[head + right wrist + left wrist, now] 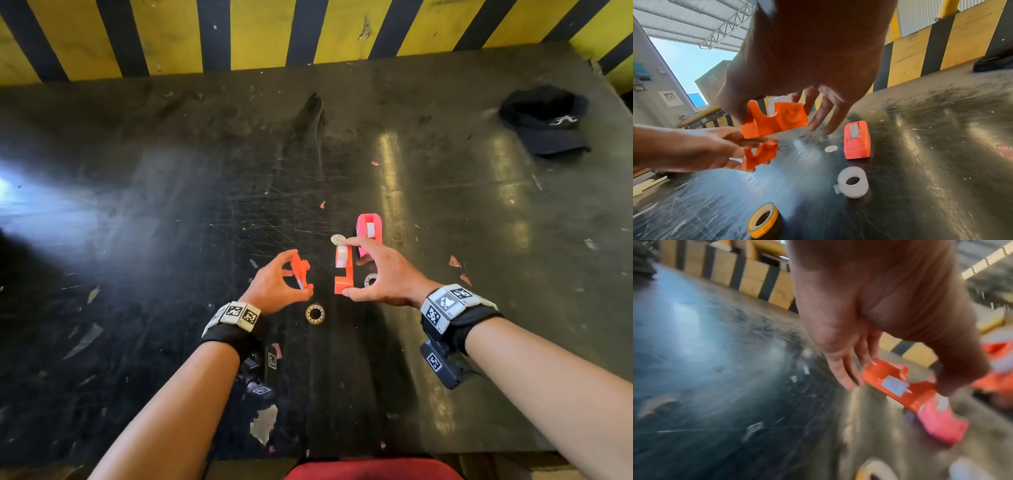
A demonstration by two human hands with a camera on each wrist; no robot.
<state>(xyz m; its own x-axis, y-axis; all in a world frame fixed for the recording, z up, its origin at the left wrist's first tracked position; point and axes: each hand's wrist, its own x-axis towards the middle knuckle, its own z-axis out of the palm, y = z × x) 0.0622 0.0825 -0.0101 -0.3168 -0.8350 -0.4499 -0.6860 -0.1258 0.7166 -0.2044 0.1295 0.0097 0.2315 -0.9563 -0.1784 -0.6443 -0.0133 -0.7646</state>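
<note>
My left hand [291,277] pinches a small orange dispenser half [301,270] between thumb and forefinger; the same orange half [898,382] shows in the left wrist view with a white label on it. My right hand [346,267] grips the other orange dispenser half [344,274], which carries a white tape roll [342,256], thumb at its near end and forefinger at the far end. The two halves [774,120] [759,155] are held apart, a little above the dark table. A whole pink-red tape dispenser [369,233] [857,141] stands just beyond my right hand.
On the dark scratched table [171,205] lie a yellow-cored tape roll [315,313] [764,222], a white tape roll [852,181], and a small round silver disc [338,239]. A black cap [544,120] sits far right. A yellow-and-black striped wall [260,31] backs the table.
</note>
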